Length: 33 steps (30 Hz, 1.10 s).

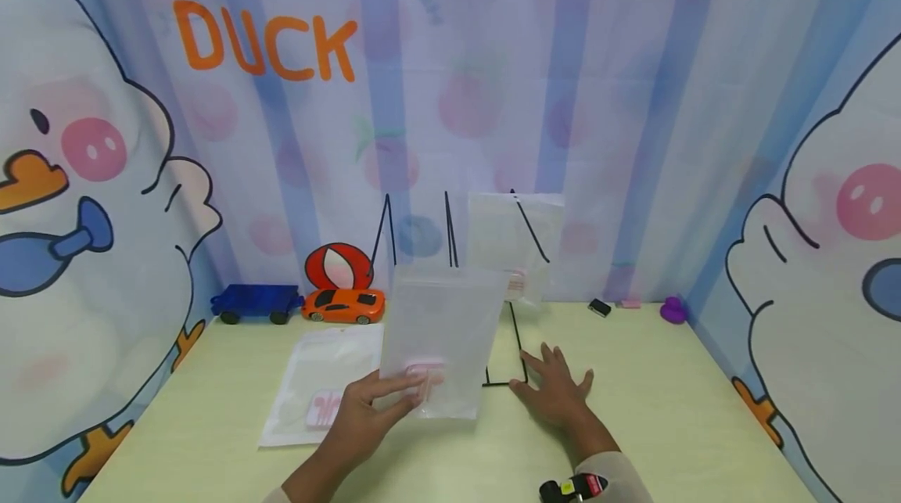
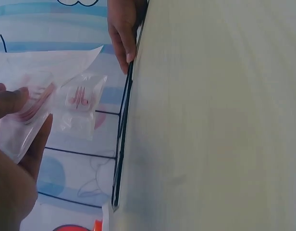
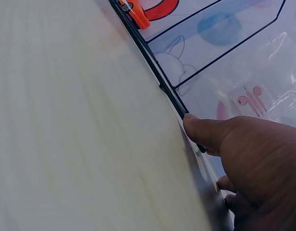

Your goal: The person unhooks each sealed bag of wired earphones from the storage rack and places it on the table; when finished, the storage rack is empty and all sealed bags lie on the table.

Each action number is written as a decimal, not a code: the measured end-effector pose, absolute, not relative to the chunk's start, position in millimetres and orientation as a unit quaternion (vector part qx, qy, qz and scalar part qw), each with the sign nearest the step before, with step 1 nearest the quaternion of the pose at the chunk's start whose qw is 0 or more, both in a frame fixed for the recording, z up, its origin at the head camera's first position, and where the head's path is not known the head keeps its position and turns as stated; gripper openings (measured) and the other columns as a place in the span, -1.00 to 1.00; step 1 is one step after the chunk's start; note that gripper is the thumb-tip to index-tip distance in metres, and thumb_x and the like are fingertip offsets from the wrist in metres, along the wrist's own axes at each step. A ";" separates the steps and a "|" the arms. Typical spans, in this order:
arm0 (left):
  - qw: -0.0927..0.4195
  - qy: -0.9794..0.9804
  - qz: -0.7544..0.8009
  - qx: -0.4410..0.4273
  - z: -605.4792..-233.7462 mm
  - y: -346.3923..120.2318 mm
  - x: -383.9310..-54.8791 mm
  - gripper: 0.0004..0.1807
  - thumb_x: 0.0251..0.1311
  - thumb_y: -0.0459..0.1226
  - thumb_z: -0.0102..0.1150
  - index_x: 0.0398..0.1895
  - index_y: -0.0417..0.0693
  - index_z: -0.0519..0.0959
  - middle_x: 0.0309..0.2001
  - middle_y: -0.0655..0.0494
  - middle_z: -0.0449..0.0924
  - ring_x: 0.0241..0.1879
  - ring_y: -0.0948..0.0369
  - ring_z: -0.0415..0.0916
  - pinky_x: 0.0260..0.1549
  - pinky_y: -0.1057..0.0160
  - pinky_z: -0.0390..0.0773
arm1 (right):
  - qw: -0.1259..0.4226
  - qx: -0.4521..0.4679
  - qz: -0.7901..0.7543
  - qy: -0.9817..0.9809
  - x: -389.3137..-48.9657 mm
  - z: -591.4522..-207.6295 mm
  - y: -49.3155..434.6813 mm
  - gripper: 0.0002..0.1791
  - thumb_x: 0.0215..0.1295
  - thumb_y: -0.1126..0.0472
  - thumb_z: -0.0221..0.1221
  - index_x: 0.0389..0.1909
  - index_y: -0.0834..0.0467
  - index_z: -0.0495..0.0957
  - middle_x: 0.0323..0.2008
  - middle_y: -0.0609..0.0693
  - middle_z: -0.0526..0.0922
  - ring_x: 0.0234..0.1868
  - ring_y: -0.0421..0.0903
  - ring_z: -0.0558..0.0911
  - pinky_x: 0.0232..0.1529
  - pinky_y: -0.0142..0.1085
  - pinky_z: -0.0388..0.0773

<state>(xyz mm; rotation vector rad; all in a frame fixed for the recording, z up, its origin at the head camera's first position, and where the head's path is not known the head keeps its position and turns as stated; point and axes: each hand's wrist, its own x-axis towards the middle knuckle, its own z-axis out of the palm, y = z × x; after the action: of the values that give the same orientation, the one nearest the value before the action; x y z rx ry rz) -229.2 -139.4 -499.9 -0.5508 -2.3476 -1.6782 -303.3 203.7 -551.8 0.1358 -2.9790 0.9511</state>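
Here, left hand (image 1: 362, 409) grip pinches a frosted bag (image 1: 439, 339) at its lower edge, held upright above the table (image 1: 676, 409) | pink contents blurred | right hand (image 1: 559, 393) just beside, released, flat on the black wire stand (image 1: 503, 362) base | stand partly hidden behind bag | second bag (image 1: 517, 241) beyond, faint.

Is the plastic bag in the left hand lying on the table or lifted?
Lifted: the left hand pinches the bag upright above the table.

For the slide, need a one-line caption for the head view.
Left hand holds a clear bag upright; right hand rests flat on the table by a black wire rack.
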 end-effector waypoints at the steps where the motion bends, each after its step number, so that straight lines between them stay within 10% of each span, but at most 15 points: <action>1: 0.091 -0.796 -0.568 -0.189 -499.4 -143.1 -229.2 -0.64 0.28 -0.18 0.56 0.15 0.16 0.85 0.21 0.15 0.82 0.25 0.43 0.65 0.21 0.44 0.61 | 0.002 0.041 0.303 -0.952 -303.4 -550.6 203.5 -0.24 0.53 -0.25 0.21 0.63 -0.05 0.41 0.75 0.31 0.08 0.78 0.39 -0.07 0.50 0.68 -0.56; 13: -0.077 -0.846 -0.516 -0.107 -478.8 -183.7 -232.3 -0.63 0.28 -0.14 0.56 0.16 0.27 0.84 0.33 0.12 0.75 0.50 -0.07 0.53 0.52 -0.54 0.23 | 0.000 0.039 0.301 -0.953 -302.9 -548.5 204.3 -0.26 0.53 -0.23 0.22 0.63 -0.07 0.41 0.76 0.28 0.07 0.79 0.38 -0.08 0.50 0.68 -0.55; 28: -0.120 -0.844 -0.520 0.054 -478.3 -234.4 -237.7 -0.45 0.26 -0.06 0.56 0.34 0.28 0.73 0.71 -0.12 0.24 0.68 -0.28 0.04 0.50 -0.71 -0.14 | -0.002 0.038 0.307 -0.951 -299.9 -545.5 203.2 -0.27 0.54 -0.21 0.22 0.63 -0.06 0.42 0.76 0.27 0.07 0.79 0.37 -0.08 0.51 0.67 -0.55; 33: -0.118 -0.832 -0.537 0.072 -485.1 -244.5 -237.0 -0.47 0.33 -0.07 0.50 0.36 0.20 0.70 0.70 -0.17 0.22 0.51 -0.21 0.23 0.46 -0.55 0.22 | -0.002 0.039 0.301 -0.953 -300.3 -546.1 204.4 -0.28 0.55 -0.22 0.21 0.63 -0.06 0.42 0.76 0.27 0.07 0.79 0.38 -0.07 0.50 0.68 -0.53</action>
<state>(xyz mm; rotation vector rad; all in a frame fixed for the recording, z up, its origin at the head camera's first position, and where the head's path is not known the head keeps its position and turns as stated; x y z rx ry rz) -237.0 -244.5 -485.1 0.2459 -2.8312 -1.8249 -300.3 204.4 -546.1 0.1219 -2.9965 0.9466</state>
